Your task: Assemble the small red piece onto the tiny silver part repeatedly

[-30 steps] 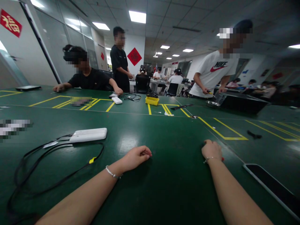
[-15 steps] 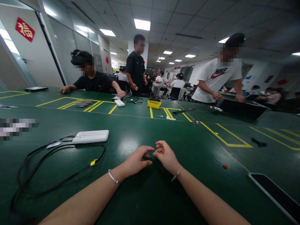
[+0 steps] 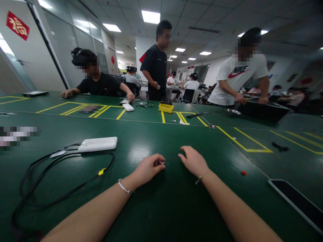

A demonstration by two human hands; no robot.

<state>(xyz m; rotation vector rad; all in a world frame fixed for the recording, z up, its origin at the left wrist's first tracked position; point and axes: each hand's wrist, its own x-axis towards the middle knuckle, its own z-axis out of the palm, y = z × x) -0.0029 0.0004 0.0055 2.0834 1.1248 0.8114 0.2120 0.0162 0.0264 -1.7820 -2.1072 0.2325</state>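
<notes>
My left hand (image 3: pixel 147 169) is closed around a small dark red thing with a shiny metal end (image 3: pixel 160 162), just above the green table (image 3: pixel 161 205). Fingers hide most of that thing, so its kind is unclear. To the right, apart from it, my right hand (image 3: pixel 194 162) holds nothing; its thumb and fingers are spread over the table. A small orange-red piece (image 3: pixel 243 173) lies right of my right hand. Left of my left hand rests a white power bank (image 3: pixel 98 144) with black cables (image 3: pixel 67 198) looping toward me.
At the right edge lies a phone (image 3: pixel 297 203), with a black strap-like thing (image 3: pixel 280 147) beyond it. A yellow tray (image 3: pixel 166 108) and a metal bowl (image 3: pixel 232 112) stand at the far side. Co-workers sit and stand there, one beside a black box (image 3: pixel 264 111).
My hands have moved apart, the right one going rightward and opening. The small red and metal thing now shows in my left fingers. The standing co-worker in black has shifted right.
</notes>
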